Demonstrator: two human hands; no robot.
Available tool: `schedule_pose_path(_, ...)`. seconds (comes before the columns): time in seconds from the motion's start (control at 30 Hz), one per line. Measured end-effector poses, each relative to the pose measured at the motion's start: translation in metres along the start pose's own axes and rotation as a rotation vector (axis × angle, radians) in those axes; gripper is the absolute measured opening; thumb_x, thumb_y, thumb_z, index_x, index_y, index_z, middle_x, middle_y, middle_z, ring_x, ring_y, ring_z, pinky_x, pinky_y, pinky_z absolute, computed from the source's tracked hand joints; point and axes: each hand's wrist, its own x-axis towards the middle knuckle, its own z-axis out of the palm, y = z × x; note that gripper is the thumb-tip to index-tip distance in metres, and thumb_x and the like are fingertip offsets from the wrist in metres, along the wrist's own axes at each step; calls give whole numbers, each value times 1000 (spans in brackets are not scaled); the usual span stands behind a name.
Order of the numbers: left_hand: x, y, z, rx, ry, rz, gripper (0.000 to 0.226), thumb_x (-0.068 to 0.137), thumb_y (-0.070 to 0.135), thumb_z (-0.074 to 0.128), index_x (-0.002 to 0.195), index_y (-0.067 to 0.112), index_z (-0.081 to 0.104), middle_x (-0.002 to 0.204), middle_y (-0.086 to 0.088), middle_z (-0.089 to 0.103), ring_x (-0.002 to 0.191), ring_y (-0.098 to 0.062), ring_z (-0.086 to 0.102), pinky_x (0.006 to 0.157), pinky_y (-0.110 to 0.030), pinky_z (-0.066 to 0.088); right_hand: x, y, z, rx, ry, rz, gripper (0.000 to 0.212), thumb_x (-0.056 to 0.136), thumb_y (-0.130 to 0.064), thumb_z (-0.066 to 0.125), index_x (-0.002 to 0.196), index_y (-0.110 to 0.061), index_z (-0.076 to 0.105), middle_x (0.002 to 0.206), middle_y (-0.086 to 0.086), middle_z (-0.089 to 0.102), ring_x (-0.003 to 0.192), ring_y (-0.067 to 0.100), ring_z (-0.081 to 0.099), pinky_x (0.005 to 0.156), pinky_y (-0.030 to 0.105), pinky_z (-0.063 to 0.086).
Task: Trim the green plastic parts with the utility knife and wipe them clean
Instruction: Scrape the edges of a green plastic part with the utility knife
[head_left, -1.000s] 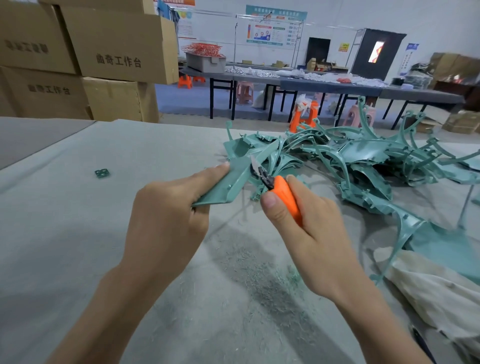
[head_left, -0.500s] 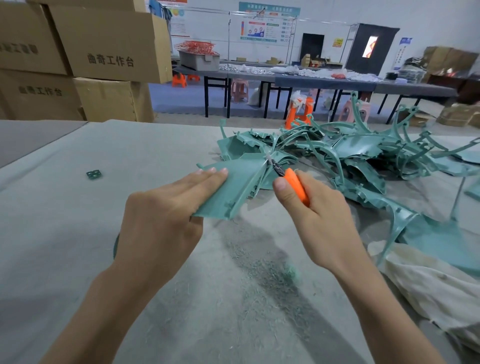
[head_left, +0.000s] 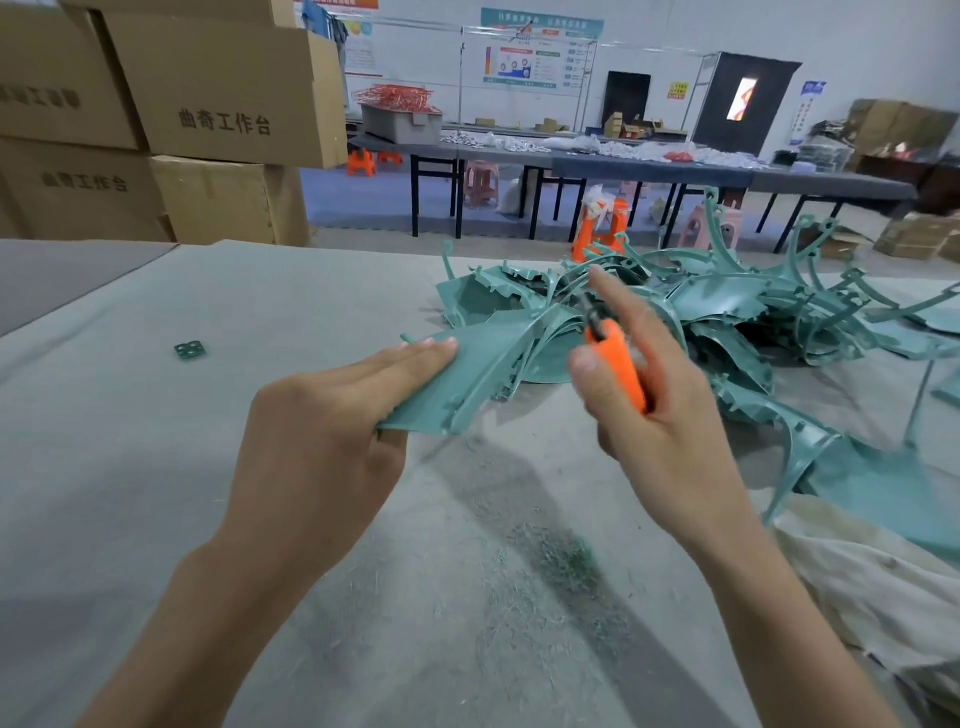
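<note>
Head view: worktop is carrying everything. Pile of green parts is sitting at 2 o'clock, untrimmed by the look of it, and a crumpled pale cloth is lying at 4 o'clock.

Change: a second ago the blade was riding the part's edge; now the right hand is pulling the utility knife up and away toward 1 o'clock, blade apart from the plastic. Likely one trimming stroke is ending, with re-aiming or an edge check coming; wiping is not yet starting.

Green part is hanging mid-frame just above the worktop and has turned flatter, now showing a broad, smooth teal face with a raised rib and small tabs along its right edge.

Left hand is pinching it, fingers lying straight on top, thumb underneath. Right fingers are wrapping round the orange handle, index finger sticking out, blurred.

Green shavings are collecting at 6 o'clock. A small green piece is sitting alone at 10 o'clock.
</note>
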Motion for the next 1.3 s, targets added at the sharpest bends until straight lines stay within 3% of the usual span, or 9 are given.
schedule_pose_path(0.1, 0, -2, 0, -5, 9, 0, 49, 69, -12, 53, 111, 7, 70, 109, -5, 68, 97, -13, 63, 77, -24, 50, -4, -6, 7, -118, -11, -128, 57, 89, -59, 57, 142, -42, 44, 84, -16, 61, 65, 6, 55, 60, 10, 42)
schedule_pose_path(0.2, 1, -5, -2, 15, 6, 9, 47, 70, -12, 53, 109, 6, 71, 107, -8, 70, 97, -14, 62, 75, -23, 49, -6, -9, 12, -134, -45, -141, 58, 89, -51, 59, 144, -34, 47, 61, -20, 47, 52, 3, 43, 54, 8, 32)
schedule_pose_path(0.33, 1, -7, -3, 21, 13, 0, 45, 71, -11, 54, 109, 6, 71, 107, -9, 70, 99, -16, 62, 76, -24, 50, -8, -8, 11, -82, -71, -204, 54, 89, -38, 68, 141, -34, 53, 59, -18, 40, 52, 4, 36, 54, 7, 28)
schedule_pose_path(0.5, 0, -3, -3, -3, 23, 15, 47, 73, -10, 49, 111, 6, 70, 109, -7, 69, 102, -22, 64, 79, -28, 50, 0, 5, 0, -158, -60, 23, 57, 90, -22, 72, 140, -40, 51, 86, -4, 66, 71, 18, 57, 59, 8, 37)
schedule_pose_path(0.6, 0, -2, -1, -17, 33, 18, 44, 78, -3, 42, 111, 6, 70, 109, -7, 69, 102, -20, 62, 78, -25, 50, 3, 13, -7, -202, -30, 172, 52, 88, -51, 68, 136, -35, 56, 83, -5, 71, 75, 12, 58, 61, 11, 40)
schedule_pose_path(0.7, 1, -4, -2, 1, 34, 13, 46, 78, 5, 37, 110, 5, 70, 108, -8, 69, 100, -19, 62, 76, -25, 50, 2, 8, -6, -182, 5, 96, 70, 79, -81, 48, 103, -18, 65, 68, -6, 60, 59, 14, 51, 55, 22, 38)
schedule_pose_path(0.8, 1, -6, -3, 39, 39, 10, 45, 79, 4, 38, 111, 5, 70, 108, -9, 69, 101, -21, 63, 76, -28, 50, 0, 0, -4, -102, 6, 13, 76, 87, -71, 33, 85, 1, 59, 59, -3, 42, 51, 10, 38, 50, 21, 32)
schedule_pose_path(0.93, 0, -3, -4, 44, 21, 41, 47, 78, 4, 37, 114, 6, 68, 112, -8, 68, 104, -23, 63, 81, -30, 49, -2, -5, 0, -293, -27, 8, 68, 89, -71, 27, 77, -9, 51, 58, 3, 45, 54, 15, 43, 55, 35, 35)
schedule_pose_path(1.3, -2, 2, -3, 63, -58, 66, 54, 66, -13, 53, 114, 6, 69, 114, -10, 68, 105, -28, 65, 80, -34, 56, 0, 2, -4, -396, -7, 45, 55, 93, -67, 33, 66, -18, 31, 53, -6, 33, 51, 11, 35, 53, 32, 25)
